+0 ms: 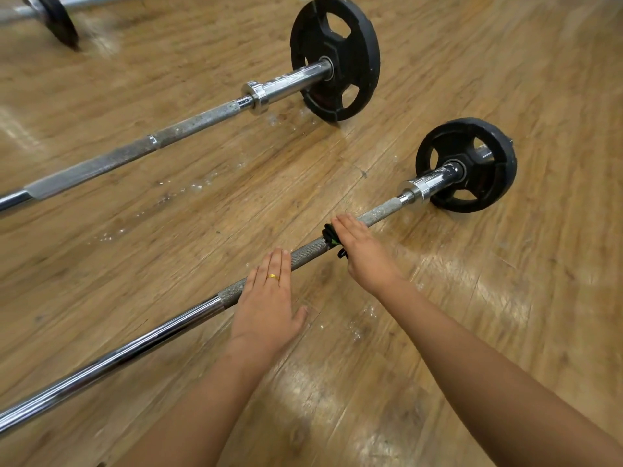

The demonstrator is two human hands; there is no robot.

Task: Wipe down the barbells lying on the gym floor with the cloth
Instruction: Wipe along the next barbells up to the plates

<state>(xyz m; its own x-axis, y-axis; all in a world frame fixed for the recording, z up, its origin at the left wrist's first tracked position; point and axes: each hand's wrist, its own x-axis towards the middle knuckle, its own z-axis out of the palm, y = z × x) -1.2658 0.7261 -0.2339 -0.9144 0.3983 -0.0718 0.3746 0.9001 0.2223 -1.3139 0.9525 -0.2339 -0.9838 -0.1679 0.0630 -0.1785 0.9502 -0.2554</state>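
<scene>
The near barbell (pixel 135 345) lies diagonally across the wooden floor, with a small black plate (pixel 467 165) at its far right end. My left hand (pixel 269 298) rests flat on its knurled shaft, fingers straight, a gold ring on one finger. Further right along the shaft, my right hand (pixel 364 254) presses a dark cloth (pixel 330 237) with a green patch against the bar; only the cloth's edge shows from under the palm. A second barbell (pixel 135 153) with a larger black plate (pixel 335 57) lies parallel beyond it.
A third bar with a black plate (pixel 57 18) shows at the top left corner. Small wet spots (pixel 188 190) dot the floor between the two nearer barbells. Light glare patches mark the wooden floor (pixel 472 284) to the right.
</scene>
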